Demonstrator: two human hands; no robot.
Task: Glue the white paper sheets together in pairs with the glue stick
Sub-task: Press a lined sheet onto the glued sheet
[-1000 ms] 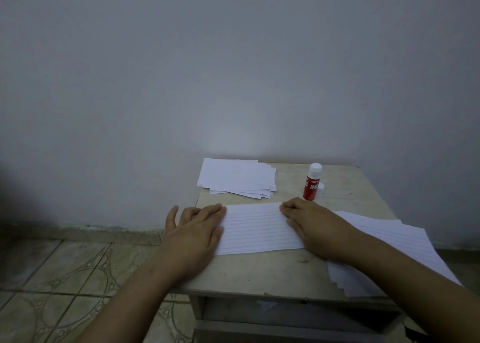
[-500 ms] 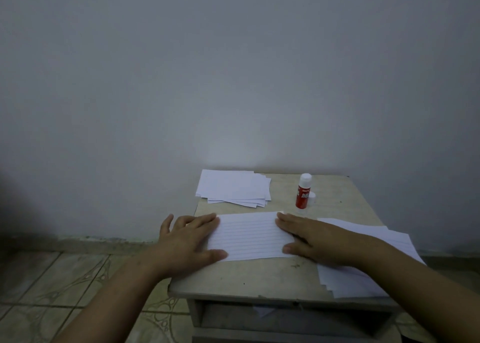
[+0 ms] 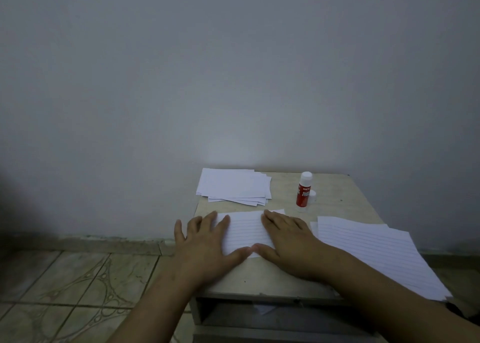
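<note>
The lined sheet [image 3: 245, 229] lies flat, long axis running from left hand [image 3: 205, 241] to right hand [image 3: 287, 241]. Both hands press on it with fingers spread, thumbs nearly touching. The glue stick [image 3: 304, 190] stands upright beyond the right hand.

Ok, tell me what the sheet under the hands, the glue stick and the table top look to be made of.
Lined sheet: thin matte paper, lying flat, faint ruled lines, pressed by the left hand and right hand.
Glue stick: smooth, probably plastic tube, red printed label, white cap.
Table top: pale beige, faintly mottled and matte; likely laminated board, though stone cannot be ruled out.
</note>
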